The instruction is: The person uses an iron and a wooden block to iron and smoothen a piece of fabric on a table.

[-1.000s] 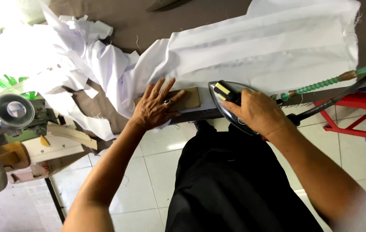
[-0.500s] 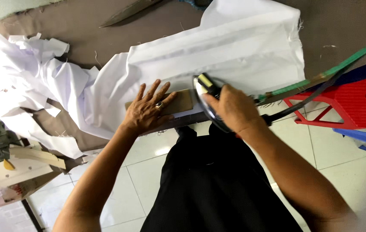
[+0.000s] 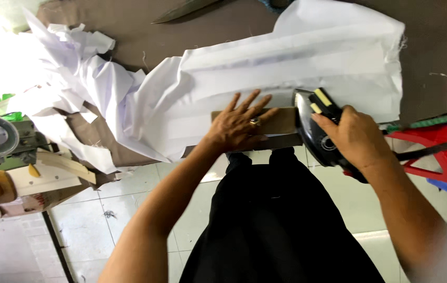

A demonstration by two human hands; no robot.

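Cloth: I log white fabric (image 3: pixel 286 73), centre to upper right of frame, lying on the brown table (image 3: pixel 129 26); I judge it light, limp, easily shifted.
Iron: dark iron (image 3: pixel 315 128), right of centre at the table's near edge; probably heavy and hot, so take it by the handle.
Left hand (image 3: pixel 242 126): fingers spread flat on a cardboard strip (image 3: pixel 281 121).
Right hand (image 3: pixel 357 139): fingers wrapped round the iron's handle.
Room: bare table in the upper frame; red stool (image 3: pixel 443 154) near, at right.

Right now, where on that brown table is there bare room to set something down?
Bare brown table shows along the far edge, between the crumpled white scraps and the scissors, and right of the white fabric. The near edge is crowded: left hand, cardboard strip, iron, right hand.
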